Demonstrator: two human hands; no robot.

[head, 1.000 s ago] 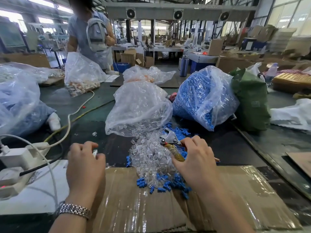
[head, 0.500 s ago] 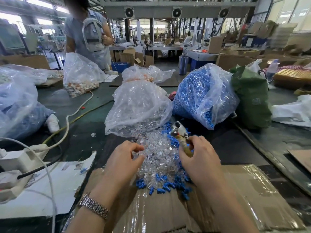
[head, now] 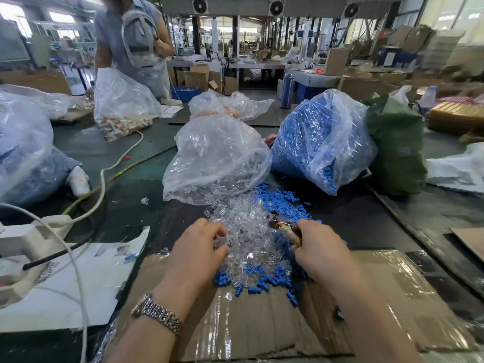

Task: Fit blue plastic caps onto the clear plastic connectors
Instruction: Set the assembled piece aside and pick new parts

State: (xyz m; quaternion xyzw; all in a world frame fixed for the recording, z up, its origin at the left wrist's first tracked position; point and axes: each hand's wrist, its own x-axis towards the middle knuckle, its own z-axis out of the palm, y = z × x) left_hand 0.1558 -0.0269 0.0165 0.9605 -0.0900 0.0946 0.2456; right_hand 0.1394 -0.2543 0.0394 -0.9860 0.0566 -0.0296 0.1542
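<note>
At the far left a white power strip [head: 39, 231] and its cable [head: 104, 179] sit on the dark table [head: 131, 184], likely kept off to the side so the work patch stays free. A torn white sheet [head: 86, 279] lies just beside the taped cardboard mat [head: 262, 323], which probably gives a smooth surface for sorting small parts.

The left hand [head: 195, 254], a metal watch [head: 157, 311] on its wrist, reaches into the heap of clear plastic connectors [head: 248, 237], fingers curled at the pile's edge; whether they have 1 pinched I cannot tell. The heap spills from the open clear bag [head: 217, 158], so stock feeds straight toward the hands.

The right hand [head: 320, 251] is clamped round the taped handle of a small plier-like tool [head: 285, 229], probably for pressing caps home. Blue plastic caps [head: 277, 200] lie scattered around and under the connectors, from the blue-filled bag [head: 322, 142] beyond. A green bag [head: 395, 148] stands furthest right.
</note>
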